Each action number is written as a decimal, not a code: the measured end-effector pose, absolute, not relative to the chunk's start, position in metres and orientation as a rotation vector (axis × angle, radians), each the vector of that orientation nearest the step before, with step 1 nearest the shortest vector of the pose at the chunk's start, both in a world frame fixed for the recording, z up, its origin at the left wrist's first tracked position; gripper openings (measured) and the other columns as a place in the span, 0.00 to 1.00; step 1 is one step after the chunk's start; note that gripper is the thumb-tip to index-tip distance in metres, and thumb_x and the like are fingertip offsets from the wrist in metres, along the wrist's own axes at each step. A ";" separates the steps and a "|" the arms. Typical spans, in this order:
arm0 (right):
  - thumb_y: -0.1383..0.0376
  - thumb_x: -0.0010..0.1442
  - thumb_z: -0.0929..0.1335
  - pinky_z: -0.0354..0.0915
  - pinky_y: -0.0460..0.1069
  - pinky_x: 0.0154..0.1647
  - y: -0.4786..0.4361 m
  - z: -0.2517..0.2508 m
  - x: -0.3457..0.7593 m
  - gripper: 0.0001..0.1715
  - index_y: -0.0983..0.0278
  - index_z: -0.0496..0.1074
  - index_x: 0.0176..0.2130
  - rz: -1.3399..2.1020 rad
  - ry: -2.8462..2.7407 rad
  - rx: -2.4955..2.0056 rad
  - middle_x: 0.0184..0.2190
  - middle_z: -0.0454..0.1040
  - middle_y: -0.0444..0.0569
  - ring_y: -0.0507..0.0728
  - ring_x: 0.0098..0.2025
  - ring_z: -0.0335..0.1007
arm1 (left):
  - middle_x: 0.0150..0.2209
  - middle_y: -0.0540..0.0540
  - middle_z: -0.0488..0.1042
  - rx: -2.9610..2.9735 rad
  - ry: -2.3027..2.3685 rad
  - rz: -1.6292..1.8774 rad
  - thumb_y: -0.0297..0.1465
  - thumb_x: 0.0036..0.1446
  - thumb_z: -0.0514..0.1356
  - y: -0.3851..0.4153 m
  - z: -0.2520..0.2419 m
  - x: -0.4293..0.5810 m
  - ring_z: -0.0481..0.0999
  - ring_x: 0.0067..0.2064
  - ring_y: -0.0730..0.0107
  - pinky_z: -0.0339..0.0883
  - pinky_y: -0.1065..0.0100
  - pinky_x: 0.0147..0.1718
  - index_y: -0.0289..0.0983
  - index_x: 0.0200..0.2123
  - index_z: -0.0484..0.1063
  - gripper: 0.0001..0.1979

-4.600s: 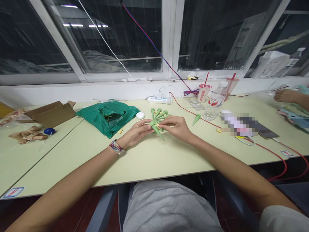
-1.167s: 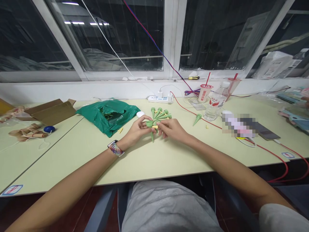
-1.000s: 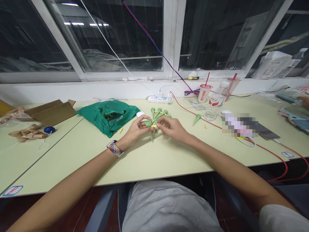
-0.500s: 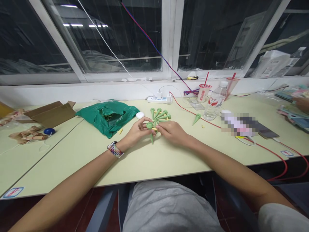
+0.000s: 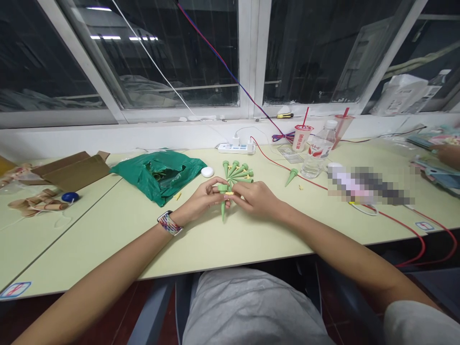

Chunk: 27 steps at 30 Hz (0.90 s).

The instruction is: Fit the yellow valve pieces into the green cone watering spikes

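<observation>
My left hand (image 5: 203, 199) is closed around the upper part of a green plastic watering spike (image 5: 223, 211), whose pointed end hangs down over the table. A small yellow valve (image 5: 229, 193) sticks out from the spike's side, just below its cap. My right hand (image 5: 256, 197) pinches this valve between thumb and fingers, which partly cover it. Just behind my hands, several finished-looking green spikes (image 5: 235, 171) with yellow pieces lie fanned out, tips together. Farther right lies a single green spike (image 5: 292, 177), close to a small yellow piece (image 5: 301, 187).
Left of my hands sits a torn green plastic bag (image 5: 136, 171), with yellow pieces (image 5: 177, 196) before it and a white oval case (image 5: 207, 172) beside it. A water bottle (image 5: 316, 153), a paper cup (image 5: 302, 139) and a red cable (image 5: 398, 223) occupy the right. Another person's hand (image 5: 449, 155) shows far right.
The held spike has tilted so its cap now shows from the side instead of its open top, and its tip sits slightly lower. My right hand stays at the yellow valve.
</observation>
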State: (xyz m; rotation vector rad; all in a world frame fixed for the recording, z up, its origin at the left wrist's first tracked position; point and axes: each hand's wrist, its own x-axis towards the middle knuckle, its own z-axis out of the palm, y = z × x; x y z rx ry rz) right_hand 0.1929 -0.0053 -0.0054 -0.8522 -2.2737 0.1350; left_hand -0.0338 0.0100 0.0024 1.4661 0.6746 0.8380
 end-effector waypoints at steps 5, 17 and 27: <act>0.56 0.80 0.56 0.55 0.49 0.31 -0.011 -0.004 0.186 0.28 0.61 0.66 0.29 0.554 -2.157 -1.003 0.24 0.74 0.45 0.54 0.27 0.68 | 0.34 0.47 0.83 1.553 0.725 0.906 0.34 0.56 0.75 0.011 0.001 -0.034 0.85 0.37 0.63 0.76 0.67 0.40 0.38 0.50 0.69 0.23; 0.58 0.80 0.55 0.58 0.49 0.33 -0.014 -0.008 0.179 0.25 0.61 0.69 0.35 0.513 -2.132 -1.007 0.31 0.78 0.47 0.55 0.33 0.71 | 0.33 0.48 0.83 1.550 0.710 0.930 0.34 0.57 0.75 0.010 -0.002 -0.032 0.86 0.35 0.65 0.77 0.67 0.40 0.38 0.50 0.70 0.22; 0.60 0.78 0.60 0.52 0.50 0.32 -0.011 -0.010 0.184 0.19 0.62 0.71 0.38 0.177 -2.245 -0.982 0.35 0.79 0.49 0.56 0.34 0.70 | 0.30 0.48 0.81 1.550 0.719 0.928 0.36 0.56 0.75 0.009 0.004 -0.031 0.85 0.33 0.64 0.76 0.67 0.39 0.37 0.50 0.70 0.23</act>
